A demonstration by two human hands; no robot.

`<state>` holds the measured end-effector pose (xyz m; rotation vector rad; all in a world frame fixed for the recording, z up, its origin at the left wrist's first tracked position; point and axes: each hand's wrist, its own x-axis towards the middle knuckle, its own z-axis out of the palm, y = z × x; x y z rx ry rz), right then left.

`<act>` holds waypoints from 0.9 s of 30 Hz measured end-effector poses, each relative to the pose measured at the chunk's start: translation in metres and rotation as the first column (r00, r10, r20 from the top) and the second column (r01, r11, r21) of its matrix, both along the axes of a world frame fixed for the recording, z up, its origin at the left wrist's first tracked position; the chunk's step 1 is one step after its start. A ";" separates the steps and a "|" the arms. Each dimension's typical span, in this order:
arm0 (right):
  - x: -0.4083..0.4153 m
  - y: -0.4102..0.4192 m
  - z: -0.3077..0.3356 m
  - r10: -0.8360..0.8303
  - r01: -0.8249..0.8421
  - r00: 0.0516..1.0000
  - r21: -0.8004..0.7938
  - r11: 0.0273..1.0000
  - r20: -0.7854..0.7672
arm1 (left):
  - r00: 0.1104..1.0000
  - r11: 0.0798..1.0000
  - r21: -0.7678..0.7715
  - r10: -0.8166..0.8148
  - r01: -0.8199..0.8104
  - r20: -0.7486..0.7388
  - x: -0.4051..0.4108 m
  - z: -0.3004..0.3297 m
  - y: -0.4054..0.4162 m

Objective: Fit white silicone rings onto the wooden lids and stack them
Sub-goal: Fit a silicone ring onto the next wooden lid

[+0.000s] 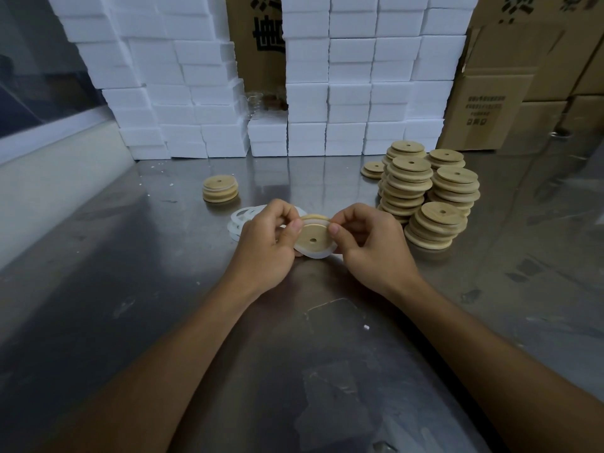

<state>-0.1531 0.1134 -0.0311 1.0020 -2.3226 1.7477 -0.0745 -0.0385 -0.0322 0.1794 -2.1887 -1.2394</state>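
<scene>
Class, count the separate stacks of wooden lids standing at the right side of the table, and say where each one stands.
5 stacks: back, back right, middle, right, and nearest. A single lid lies left of them. More may be hidden behind.

Both hands met over the steel tabletop [137, 289]. The left hand [266, 245] and right hand [372, 245] pinched a wooden lid [313, 235] between thumbs and fingers [295, 225], a white ring [315, 255] partly round its edge. Loose rings [243, 217] lay just behind the left hand. A short lid stack [220, 189] stood farther back, tall lid piles [428, 194] to the right, foam blocks [327, 93] and cartons [510, 86] behind.
</scene>
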 end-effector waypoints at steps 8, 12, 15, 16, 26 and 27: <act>-0.001 -0.002 -0.002 -0.027 0.027 1.000 0.003 1.000 0.002 | 1.000 0.999 -0.044 0.031 -0.031 0.002 -0.001 0.001 -0.002; 0.000 -0.002 -0.001 -0.032 0.032 0.999 0.006 0.999 -0.001 | 0.998 0.992 -0.110 0.061 -0.062 -0.017 0.001 0.002 -0.003; 0.002 -0.004 0.000 -0.034 0.034 0.999 0.014 0.999 -0.015 | 0.996 0.986 -0.144 0.083 -0.087 -0.031 0.002 0.003 -0.005; 0.003 -0.004 0.000 -0.035 0.035 0.999 0.020 0.999 -0.020 | 0.996 0.983 -0.160 0.083 -0.087 -0.030 0.003 0.003 -0.006; 0.006 -0.006 0.004 -0.098 0.098 0.995 0.038 0.994 -0.025 | 0.996 0.951 -0.297 0.092 -0.083 0.017 0.004 0.002 -0.009; 0.006 -0.006 0.004 -0.097 0.098 0.995 0.038 0.994 -0.020 | 0.996 0.955 -0.284 0.089 -0.079 0.020 0.004 0.002 -0.010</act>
